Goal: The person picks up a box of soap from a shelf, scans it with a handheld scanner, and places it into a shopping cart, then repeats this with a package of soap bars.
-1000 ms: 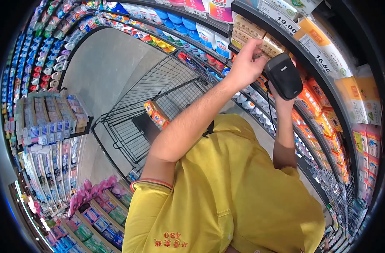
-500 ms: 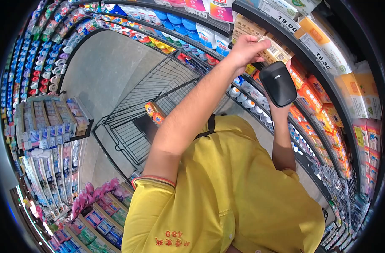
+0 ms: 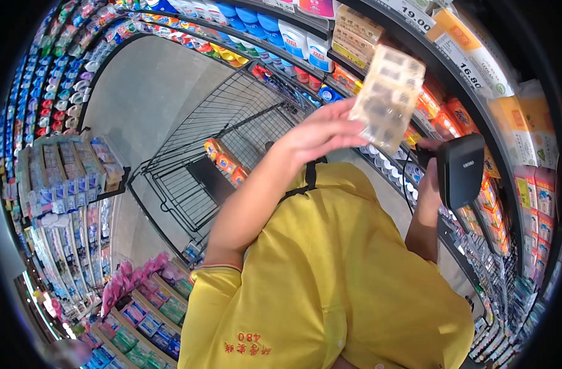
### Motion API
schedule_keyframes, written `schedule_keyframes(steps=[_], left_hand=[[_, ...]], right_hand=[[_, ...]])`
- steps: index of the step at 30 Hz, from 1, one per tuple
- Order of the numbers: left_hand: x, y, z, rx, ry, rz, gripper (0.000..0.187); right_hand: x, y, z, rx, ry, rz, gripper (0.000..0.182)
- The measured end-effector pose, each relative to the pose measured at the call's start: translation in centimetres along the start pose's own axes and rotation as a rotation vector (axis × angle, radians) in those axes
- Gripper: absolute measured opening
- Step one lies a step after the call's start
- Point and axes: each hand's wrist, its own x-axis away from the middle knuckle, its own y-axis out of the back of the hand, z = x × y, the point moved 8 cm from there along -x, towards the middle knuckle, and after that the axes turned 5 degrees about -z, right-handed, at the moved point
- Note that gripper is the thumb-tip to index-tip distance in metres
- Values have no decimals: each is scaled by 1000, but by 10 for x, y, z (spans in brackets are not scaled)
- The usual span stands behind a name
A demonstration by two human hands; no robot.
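Note:
My left hand (image 3: 327,130) pinches the lower edge of a beige, film-wrapped soap pack (image 3: 390,95) with rows of dark printing. The pack is held up in front of the shelf. On the right, my right hand (image 3: 427,189) is wrapped round a black handheld scanner (image 3: 463,172), whose grip is partly hidden. Similar beige packs (image 3: 356,31) are stacked on the shelf beyond the held one. Below and left of my left forearm stands a wire shopping cart (image 3: 170,184) with orange packs (image 3: 225,161) in it.
Curved shelves with price labels (image 3: 468,67) run along the right, with orange packs (image 3: 459,117) on a lower level. Blue and white bottles (image 3: 296,42) line the far shelf. A display of small boxes (image 3: 68,175) stands left. Grey floor (image 3: 145,86) shows behind the cart.
My left hand has drawn the soap pack away from the shelf, towards me, and its printed face now shows. My right hand has moved right and down, turning the scanner.

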Motion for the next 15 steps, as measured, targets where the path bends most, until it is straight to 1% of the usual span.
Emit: schedule_keyframes(steps=[1,2,3,4,6,7,8,9,10,11,12,13,14,15], left_hand=[[18,-1,10,133,17,48,63],[40,-2,24,276,35,87,63],[55,7,38,400,64,109,74],[64,7,40,403,64,103,74],[82,6,31,212,-145,99,84],[84,17,33,130,-145,27,90],[86,18,35,131,-154,20,90],[89,25,35,117,-187,-73,89],[92,31,35,104,-220,-166,88],[90,34,33,96,-234,-165,88],[93,39,35,65,-263,-251,86],[96,44,35,34,-291,-336,85],[97,46,37,37,-297,-342,85],[99,47,38,4,-321,-347,84]], right_hand=[[3,5,3,0,-3,-3,32],[9,2,6,177,-34,87,34],[14,-1,3,350,-58,178,36],[16,-7,0,348,-64,180,36],[21,-29,4,849,165,123,36],[22,-39,-6,842,168,132,36],[25,-48,-25,818,107,179,37],[26,-58,-39,795,46,226,38],[26,-69,-42,790,49,235,38],[23,-74,-65,480,-243,206,40],[31,-84,-83,163,-538,179,42],[32,-95,-84,56,-580,173,45],[33,-101,-86,54,-583,181,45],[33,-109,-88,-44,-598,194,39]])
